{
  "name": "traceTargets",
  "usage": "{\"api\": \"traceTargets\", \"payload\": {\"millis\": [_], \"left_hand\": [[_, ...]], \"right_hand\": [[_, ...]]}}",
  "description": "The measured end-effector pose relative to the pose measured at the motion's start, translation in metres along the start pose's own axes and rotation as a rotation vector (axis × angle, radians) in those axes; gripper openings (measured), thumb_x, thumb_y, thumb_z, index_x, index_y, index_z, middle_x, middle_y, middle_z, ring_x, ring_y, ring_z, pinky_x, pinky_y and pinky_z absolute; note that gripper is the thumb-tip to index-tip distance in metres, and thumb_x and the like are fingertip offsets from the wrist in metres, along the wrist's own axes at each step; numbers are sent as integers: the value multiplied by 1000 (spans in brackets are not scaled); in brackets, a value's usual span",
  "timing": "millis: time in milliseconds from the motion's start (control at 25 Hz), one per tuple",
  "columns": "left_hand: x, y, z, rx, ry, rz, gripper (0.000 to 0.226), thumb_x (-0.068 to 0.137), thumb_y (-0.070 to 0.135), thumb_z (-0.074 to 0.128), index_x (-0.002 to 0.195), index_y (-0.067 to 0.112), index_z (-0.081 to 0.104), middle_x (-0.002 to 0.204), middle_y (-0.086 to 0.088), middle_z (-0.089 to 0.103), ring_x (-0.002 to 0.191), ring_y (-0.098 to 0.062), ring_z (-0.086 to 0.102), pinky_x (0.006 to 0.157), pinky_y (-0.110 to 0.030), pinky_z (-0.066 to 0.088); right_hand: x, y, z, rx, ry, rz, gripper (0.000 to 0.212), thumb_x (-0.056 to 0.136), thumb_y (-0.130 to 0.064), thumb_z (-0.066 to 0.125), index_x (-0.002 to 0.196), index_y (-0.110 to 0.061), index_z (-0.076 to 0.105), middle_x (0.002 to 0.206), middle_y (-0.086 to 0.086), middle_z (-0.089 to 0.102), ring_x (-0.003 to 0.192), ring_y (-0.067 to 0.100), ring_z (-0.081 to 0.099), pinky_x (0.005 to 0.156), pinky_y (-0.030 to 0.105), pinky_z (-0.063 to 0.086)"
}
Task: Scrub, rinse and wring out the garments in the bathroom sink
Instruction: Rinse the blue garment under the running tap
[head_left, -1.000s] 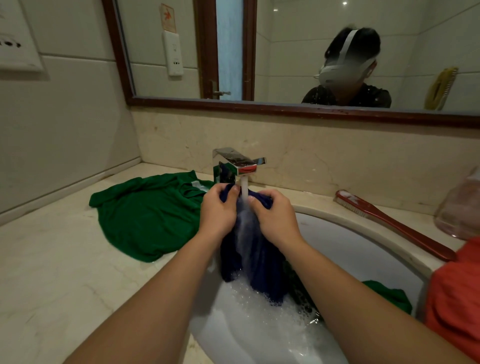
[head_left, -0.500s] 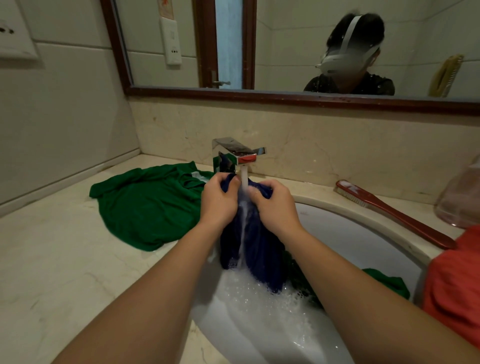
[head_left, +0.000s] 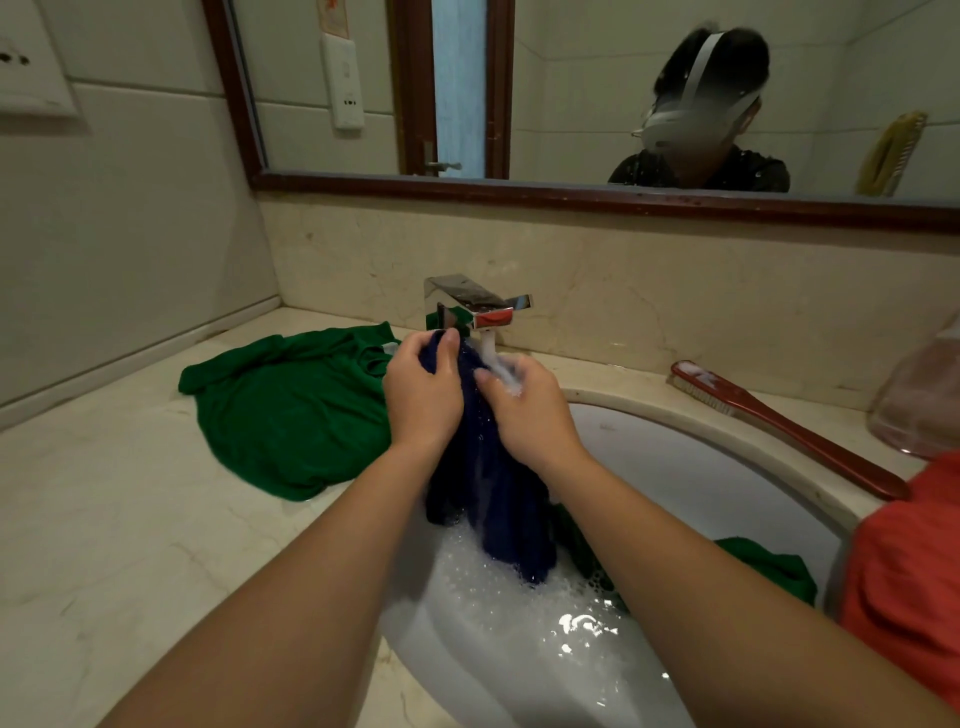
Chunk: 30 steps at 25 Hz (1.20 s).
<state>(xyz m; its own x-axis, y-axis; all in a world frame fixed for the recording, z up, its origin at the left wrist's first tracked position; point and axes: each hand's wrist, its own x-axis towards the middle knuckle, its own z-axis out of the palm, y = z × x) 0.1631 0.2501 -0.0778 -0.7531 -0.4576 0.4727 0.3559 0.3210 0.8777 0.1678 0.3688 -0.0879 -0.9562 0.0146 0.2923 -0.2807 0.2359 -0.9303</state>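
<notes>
Navy garment (head_left: 488, 493) bunched under running faucet (head_left: 475, 306), lower end in sink (head_left: 701, 467); left hand (head_left: 421, 395), right hand (head_left: 530, 415) grip its top, fingers (head_left: 447, 358) curled round cloth. Sink holds foamy water (head_left: 493, 592), green garment (head_left: 763, 566). Second green garment (head_left: 291, 410) on surface (head_left: 104, 519).

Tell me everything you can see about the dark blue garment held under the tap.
The dark blue garment is wet, soft-looking cloth, bunched and hanging lengthwise over the sink. The left hand and right hand grip its top side by side, below the faucet, whose water stream lands at the right hand. Its lower end dips into suds beside a green garment in the basin.
</notes>
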Motion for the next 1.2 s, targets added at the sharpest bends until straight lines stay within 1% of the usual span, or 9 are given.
{"api": "traceTargets", "payload": {"millis": [160, 280, 360, 440, 560, 720, 880, 1040, 1200], "left_hand": [[-6, -2, 8, -42, -270, -102, 12, 101, 23, 59, 98, 17, 68, 89, 4, 71, 81, -11, 68, 66, -16, 51], [-11, -4, 13, -88, -437, -247, 18, 102, 30, 58, 103, 15, 69, 94, -7, 75, 86, -24, 73, 78, -42, 61], [-9, -5, 14, -74, -432, -278, 19, 102, 30, 56, 105, 17, 68, 96, -9, 74, 88, -29, 72, 79, -48, 60], [-7, -2, 14, -112, -311, -261, 19, 104, 26, 54, 108, 14, 68, 94, -4, 72, 87, -22, 71, 75, -32, 60], [0, 4, 9, -86, -62, -110, 19, 104, 25, 54, 105, 10, 66, 85, 8, 64, 75, 1, 59, 61, -6, 42], [4, 3, 2, -94, 46, -62, 21, 104, 26, 55, 96, 9, 64, 80, 6, 63, 67, 4, 56, 59, -7, 40], [0, 0, 6, -41, -123, -88, 23, 105, 30, 53, 99, 12, 66, 83, 7, 67, 74, -3, 61, 58, -8, 42], [-6, -3, 13, -74, -295, -166, 19, 104, 27, 55, 100, 14, 69, 89, -3, 73, 85, -19, 70, 75, -36, 56], [-4, 6, 8, -87, -96, -36, 18, 105, 26, 54, 100, 14, 66, 84, 8, 66, 71, 6, 61, 65, -12, 48]], "right_hand": [[8, 5, -21, 23, 176, 11, 11, 96, -30, 68, 103, -21, 70, 93, -5, 73, 86, 12, 69, 80, 36, 58], [9, 7, -33, 35, 231, -11, 5, 93, -29, 72, 98, -28, 71, 92, -9, 73, 89, 11, 69, 86, 41, 59], [7, 6, -32, 36, 235, -25, 4, 93, -29, 73, 97, -28, 71, 91, -9, 73, 89, 11, 69, 87, 42, 59], [6, 5, -26, 31, 219, -38, 6, 94, -28, 72, 99, -25, 71, 92, -7, 73, 89, 11, 69, 87, 43, 59], [2, 2, -14, 11, 71, -65, 12, 94, -28, 71, 101, -18, 71, 91, -2, 74, 87, 13, 70, 85, 43, 59], [-1, -3, -3, -1, -52, -72, 16, 89, -35, 76, 90, -19, 74, 83, 4, 73, 80, 24, 71, 76, 50, 59], [2, -6, -20, 80, 42, -31, 4, 91, -24, 75, 88, -23, 77, 83, -1, 77, 81, 20, 74, 78, 45, 60], [3, -6, -34, 152, 182, -5, 11, 89, -22, 79, 88, -32, 75, 85, -10, 77, 82, 8, 73, 81, 35, 62], [2, -6, -26, 117, 112, -14, 10, 90, -22, 76, 100, -25, 75, 92, -7, 77, 88, 11, 73, 86, 39, 61]]}}
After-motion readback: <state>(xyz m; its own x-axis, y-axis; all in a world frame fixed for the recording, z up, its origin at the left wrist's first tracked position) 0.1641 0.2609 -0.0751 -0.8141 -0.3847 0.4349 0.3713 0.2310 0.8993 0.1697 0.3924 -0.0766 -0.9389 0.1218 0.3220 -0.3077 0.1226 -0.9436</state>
